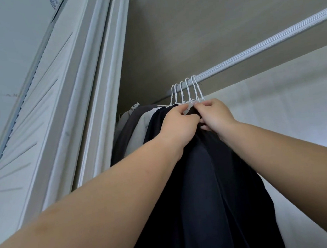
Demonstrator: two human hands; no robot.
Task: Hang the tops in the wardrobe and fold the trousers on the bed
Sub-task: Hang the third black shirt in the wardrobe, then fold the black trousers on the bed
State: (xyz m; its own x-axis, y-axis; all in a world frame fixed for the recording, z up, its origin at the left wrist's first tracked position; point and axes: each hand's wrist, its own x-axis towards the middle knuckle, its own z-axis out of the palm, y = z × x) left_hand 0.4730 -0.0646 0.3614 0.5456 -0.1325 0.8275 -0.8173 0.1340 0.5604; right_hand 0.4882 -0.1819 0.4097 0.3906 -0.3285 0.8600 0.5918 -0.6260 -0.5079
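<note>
Reaching up into the wardrobe, I had both hands together at the neck of a dark top, just under the white wire hangers hooked over the grey rail. My left hand was curled on the collar fabric from the left, fingers bent round it, and my right hand pinched the same spot from the right, its fingertips touching the shoulder of the nearest hanger. The two hands nearly met, knuckle to knuckle, with only a sliver of dark cloth showing between them. Below my grip the top hung straight down between my forearms, filling the lower middle of the view. To its left, further along the rail, hung other garments in grey, charcoal and pale tones, pressed close together. A white louvred door stood at the left, and the pale back wall of the wardrobe lay behind the rail
</note>
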